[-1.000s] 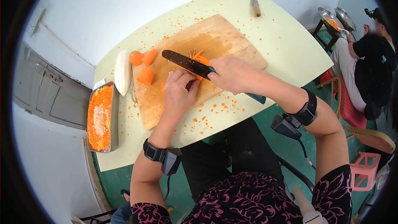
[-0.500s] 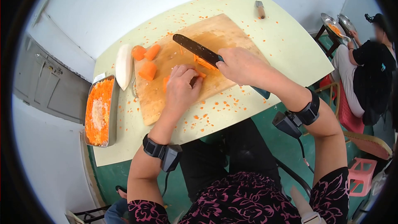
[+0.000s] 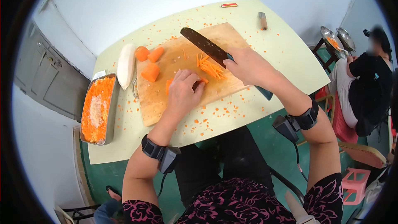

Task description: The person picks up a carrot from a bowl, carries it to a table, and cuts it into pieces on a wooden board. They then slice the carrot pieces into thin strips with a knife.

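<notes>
My right hand (image 3: 248, 67) is wrapped round the handle of a dark-bladed knife (image 3: 204, 44), its blade raised over the wooden cutting board (image 3: 166, 101) and pointing to the far left. My left hand (image 3: 183, 91) presses carrot pieces (image 3: 205, 80) on the board with bent fingers. Between the two hands lies a pile of carrot sticks (image 3: 212, 69). Carrot chunks (image 3: 150, 72) sit at the board's left side. A peeled white radish (image 3: 125, 66) lies just left of the board on the table (image 3: 290, 64).
At the left edge stands a metal tray (image 3: 111, 118) of shredded carrot. A peeler (image 3: 263, 21) and a small red packet (image 3: 229, 5) lie at the back. Another person (image 3: 369, 83) sits at the right near metal bowls (image 3: 330, 37). Below is a pink stool (image 3: 355, 184).
The knife has moved right, off the carrot sticks, which are now spread out and more visible. My left hand has hardly moved. The view has shifted slightly.
</notes>
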